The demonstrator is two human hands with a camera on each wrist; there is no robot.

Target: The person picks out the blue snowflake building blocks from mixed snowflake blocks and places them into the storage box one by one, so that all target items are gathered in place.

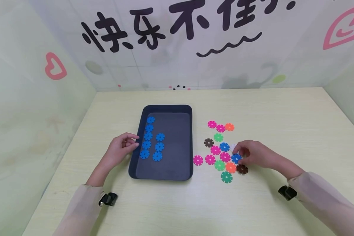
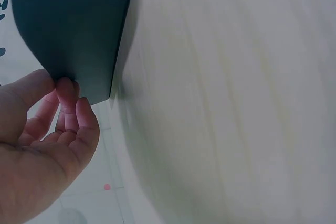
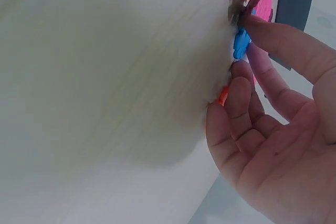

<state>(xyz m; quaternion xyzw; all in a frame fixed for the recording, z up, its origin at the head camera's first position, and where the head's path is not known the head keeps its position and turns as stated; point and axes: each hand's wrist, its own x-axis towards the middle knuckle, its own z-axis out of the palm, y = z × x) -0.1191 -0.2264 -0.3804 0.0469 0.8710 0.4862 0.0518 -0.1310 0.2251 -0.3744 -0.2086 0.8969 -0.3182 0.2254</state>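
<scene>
At the left rim of a dark tray point(image 1: 178, 168) is my left hand point(image 1: 121, 149), thumb and fingertips pinching the edge. The left wrist view shows these fingertips point(image 2: 67, 85) at the tray's rim point(image 2: 113, 72). Inside the tray, several blue flower-shaped notched discs point(image 1: 148, 136) form a left column, with 3 more point(image 1: 159, 147) beside it. To the tray's right, my right hand point(image 1: 258, 154) holds a blue disc point(image 1: 236, 159) by its edges between thumb and finger. In the right wrist view this blue disc point(image 3: 241, 44) shows between the fingers. A white disc point(image 1: 233, 147) is partly hidden by the hand.
Around the right hand lie pink discs point(image 1: 215, 150), green discs point(image 1: 219, 165), orange discs point(image 1: 231, 167), dark brown discs point(image 1: 242, 169) and another blue disc point(image 1: 224, 147). One pink disc point(image 1: 198, 160) lies close to the tray's right side. A printed wall point(image 1: 165, 72) borders the table point(image 1: 165, 209) at the back.
</scene>
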